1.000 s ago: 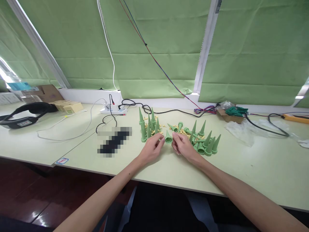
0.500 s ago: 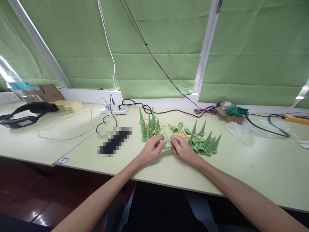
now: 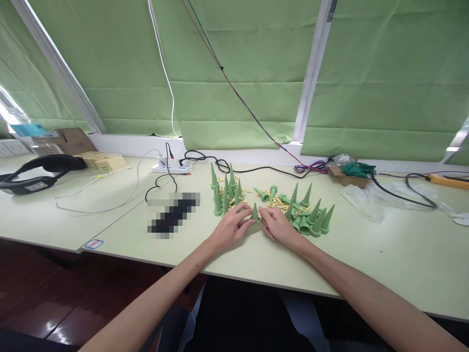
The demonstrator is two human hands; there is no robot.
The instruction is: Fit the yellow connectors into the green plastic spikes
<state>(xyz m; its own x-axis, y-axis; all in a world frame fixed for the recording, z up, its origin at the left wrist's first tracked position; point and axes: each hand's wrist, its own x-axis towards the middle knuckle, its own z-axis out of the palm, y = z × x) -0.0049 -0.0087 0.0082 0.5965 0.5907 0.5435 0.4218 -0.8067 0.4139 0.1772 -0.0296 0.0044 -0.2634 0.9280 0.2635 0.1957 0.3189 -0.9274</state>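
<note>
Your left hand (image 3: pixel 232 226) pinches green cone (image 3: pixel 255 211) between thumb and fingers; tip up, long axis near upright; your right hand (image 3: pixel 274 222) just beside cone's right side, fingertips drawn together, cannot tell whether on anything; cone between hands, left nearer; standing cones (image 3: pixel 217 200) beyond left fingers.

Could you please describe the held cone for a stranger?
On the long, pale table, find two clusters of green plastic cones. In front of them, the bare left hand holds one pointed green plastic cone. Unlike its neighbours, it is held.
</note>
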